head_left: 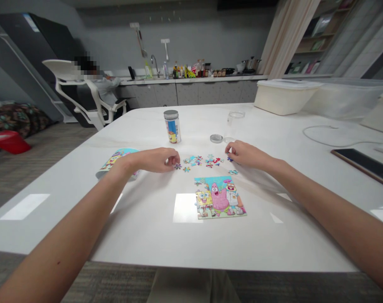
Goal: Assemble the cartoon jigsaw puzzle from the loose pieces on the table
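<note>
A partly assembled jigsaw puzzle (pixel 221 200) with cartoon figures lies flat on the white table, its left edge ragged with open tabs. Beyond it several loose puzzle pieces (pixel 194 160) are scattered. My left hand (pixel 161 160) is curled at the left end of the scatter, fingertips on a purple-blue puzzle piece (pixel 178 166). At the right end, my right hand (pixel 243 153) has its fingers bent together over a dark purple puzzle piece (pixel 230 159), which they partly hide. Another loose light-blue piece (pixel 233 172) lies just above the assembled part.
A curled picture sheet (pixel 115 160) lies behind my left forearm. Farther back stand a lidded jar (pixel 172 127), a clear open jar (pixel 235 125) and a metal lid (pixel 216 138). At right are a phone (pixel 365 166), a cable and storage boxes (pixel 286 97). A person sits behind left.
</note>
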{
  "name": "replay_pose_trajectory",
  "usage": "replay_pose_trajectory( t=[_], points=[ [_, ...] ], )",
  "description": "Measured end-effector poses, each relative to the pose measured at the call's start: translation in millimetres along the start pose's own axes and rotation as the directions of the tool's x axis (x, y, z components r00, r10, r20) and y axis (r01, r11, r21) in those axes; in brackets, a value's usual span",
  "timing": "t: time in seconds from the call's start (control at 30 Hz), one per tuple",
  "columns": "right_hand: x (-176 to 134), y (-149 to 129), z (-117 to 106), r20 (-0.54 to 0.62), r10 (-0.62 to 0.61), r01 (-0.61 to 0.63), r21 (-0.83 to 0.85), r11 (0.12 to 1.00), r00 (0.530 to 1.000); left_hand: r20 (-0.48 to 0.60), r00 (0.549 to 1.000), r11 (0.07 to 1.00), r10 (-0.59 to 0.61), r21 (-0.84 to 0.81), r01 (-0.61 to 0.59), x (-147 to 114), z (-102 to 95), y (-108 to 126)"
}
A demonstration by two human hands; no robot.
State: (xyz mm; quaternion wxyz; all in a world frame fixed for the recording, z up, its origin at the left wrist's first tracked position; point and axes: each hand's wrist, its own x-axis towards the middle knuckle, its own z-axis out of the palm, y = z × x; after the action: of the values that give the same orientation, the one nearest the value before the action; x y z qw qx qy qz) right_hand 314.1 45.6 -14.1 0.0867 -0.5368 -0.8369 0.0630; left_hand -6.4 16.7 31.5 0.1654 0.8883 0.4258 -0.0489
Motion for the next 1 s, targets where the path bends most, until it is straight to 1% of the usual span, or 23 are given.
replay_pose_trajectory(
  t=[0.2,0.37,0.43,0.5,0.57,0.63,0.73,0.8,0.9,1.0],
  points=[
    [-1.0,-3.0,-2.1,0.007,0.02,-0.02,0.007,1.0,1.0,-0.015,1.0,0.999,-0.019,-0.035,0.019,3.8,1.4,3.7],
    [-0.3,-2.4,-1.9,0.009,0.017,-0.017,0.002,1.0,1.0,-0.001,1.0,0.995,0.011,-0.098,-0.011,2.7,0.0,7.8],
    [-0.1,-0.6,-1.4,0.009,0.012,-0.012,0.006,1.0,1.0,-0.004,0.998,0.984,0.058,-0.167,-0.058,2.1,-1.9,12.1],
    [-0.5,0.9,-1.1,0.0,0.012,-0.012,0.017,1.0,1.0,0.002,0.993,0.954,0.114,-0.279,-0.109,1.9,-3.7,19.4],
    [-1.6,0.2,-1.4,-0.026,0.014,-0.013,0.034,0.999,1.0,0.021,0.987,0.908,0.16,-0.395,-0.138,2.1,-4.0,29.3],
    [-3.3,-4.3,-1.8,-0.07,0.004,0.0,0.058,0.998,0.998,0.033,0.982,0.876,0.184,-0.46,-0.149,2.8,-2.3,39.6],
    [-6.7,-19.8,-2.0,-0.142,-0.08,0.097,0.114,0.989,0.987,0.055,0.981,0.854,0.184,-0.503,-0.133,4.8,3.5,50.6],
    [-9.9,-34.4,-1.7,-0.176,-0.189,0.22,0.172,0.96,0.966,0.075,0.982,0.852,0.173,-0.512,-0.111,6.4,8.1,53.8],
    [-16.0,-56.1,-1.3,-0.167,-0.317,0.35,0.236,0.906,0.934,0.091,0.988,0.846,0.126,-0.529,-0.06,9.0,13.6,54.3],
    [-21.6,-70.0,-1.8,-0.168,-0.356,0.39,0.262,0.883,0.919,0.099,0.992,0.832,0.074,-0.555,-0.007,11.1,16.3,53.6]
  ],
)
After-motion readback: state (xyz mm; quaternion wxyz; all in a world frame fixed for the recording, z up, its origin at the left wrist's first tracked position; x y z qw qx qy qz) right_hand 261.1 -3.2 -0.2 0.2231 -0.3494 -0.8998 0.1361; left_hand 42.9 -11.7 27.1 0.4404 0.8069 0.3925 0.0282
